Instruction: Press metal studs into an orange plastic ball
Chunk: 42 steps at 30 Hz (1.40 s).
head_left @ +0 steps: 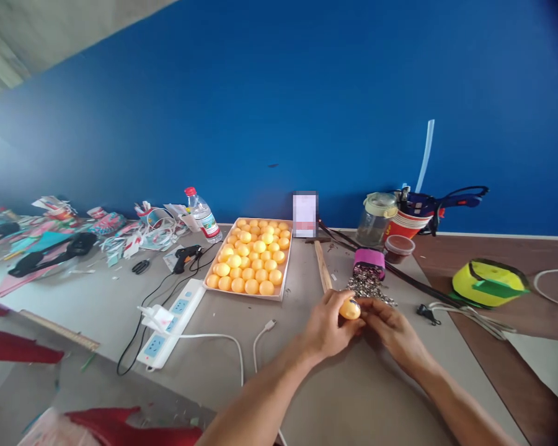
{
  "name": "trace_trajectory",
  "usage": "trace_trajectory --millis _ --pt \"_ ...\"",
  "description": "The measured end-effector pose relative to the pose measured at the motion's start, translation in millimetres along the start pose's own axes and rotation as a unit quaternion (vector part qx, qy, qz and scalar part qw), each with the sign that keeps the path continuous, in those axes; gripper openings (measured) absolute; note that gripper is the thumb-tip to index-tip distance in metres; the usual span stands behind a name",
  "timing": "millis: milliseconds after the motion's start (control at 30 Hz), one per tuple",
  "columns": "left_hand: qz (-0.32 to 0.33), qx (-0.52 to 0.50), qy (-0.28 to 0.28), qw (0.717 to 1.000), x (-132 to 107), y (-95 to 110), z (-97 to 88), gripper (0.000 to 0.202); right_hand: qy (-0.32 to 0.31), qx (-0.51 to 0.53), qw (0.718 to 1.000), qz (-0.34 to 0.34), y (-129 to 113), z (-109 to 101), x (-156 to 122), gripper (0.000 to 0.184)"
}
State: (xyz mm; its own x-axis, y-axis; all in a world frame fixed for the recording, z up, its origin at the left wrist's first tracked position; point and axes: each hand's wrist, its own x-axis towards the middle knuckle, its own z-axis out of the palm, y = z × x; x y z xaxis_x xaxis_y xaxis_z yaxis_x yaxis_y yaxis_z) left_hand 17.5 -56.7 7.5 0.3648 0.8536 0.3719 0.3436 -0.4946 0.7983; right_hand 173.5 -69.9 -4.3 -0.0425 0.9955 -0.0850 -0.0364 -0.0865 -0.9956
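An orange ping-pong ball [350,309] is gripped between the thumb and fingers of my left hand [331,323]. Something small and dark shows on the ball's upper side. My right hand [393,331] is at the ball's right side, its fingertips pinched together close against it; what they hold, if anything, is hidden. Just beyond the hands lies a heap of small shiny metal pieces [368,286], spilling from a purple container [370,259] tipped on its side. A wooden stick [322,266] points away from my left hand.
Left of centre is a shallow box [281,291] full of orange balls. Nearby are a power strip [172,325], glue gun [185,256], water bottle [203,215] and white cable [263,337]. A jar [376,222], red cup [405,224] and yellow-green roll [488,284] stand right.
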Motion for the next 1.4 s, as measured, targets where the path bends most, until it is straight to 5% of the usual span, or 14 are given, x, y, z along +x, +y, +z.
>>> trace_trajectory --millis 233,533,933,1200,1400 --pt "0.033 -0.015 0.065 0.997 -1.7 3.0 -4.2 0.045 -0.023 0.057 0.998 -0.023 5.7 -10.2 1.2 0.032" --pt "-0.150 -0.193 0.160 0.956 5.0 3.4 -8.1 0.034 -0.055 0.057 0.996 -0.044 5.9 -10.1 -0.6 0.033" --pt "-0.144 -0.147 0.105 0.973 2.0 4.5 -6.0 0.034 -0.077 -0.023 0.994 -0.073 6.1 -6.4 -5.0 0.031" --pt "-0.052 -0.034 0.067 0.996 0.2 1.7 -0.9 0.042 0.000 -0.094 0.985 -0.143 2.5 -1.2 -5.3 0.025" --pt "-0.027 0.046 0.038 0.998 -0.8 -5.2 4.0 0.039 0.017 -0.179 0.951 -0.253 -7.9 1.2 -5.9 0.024"
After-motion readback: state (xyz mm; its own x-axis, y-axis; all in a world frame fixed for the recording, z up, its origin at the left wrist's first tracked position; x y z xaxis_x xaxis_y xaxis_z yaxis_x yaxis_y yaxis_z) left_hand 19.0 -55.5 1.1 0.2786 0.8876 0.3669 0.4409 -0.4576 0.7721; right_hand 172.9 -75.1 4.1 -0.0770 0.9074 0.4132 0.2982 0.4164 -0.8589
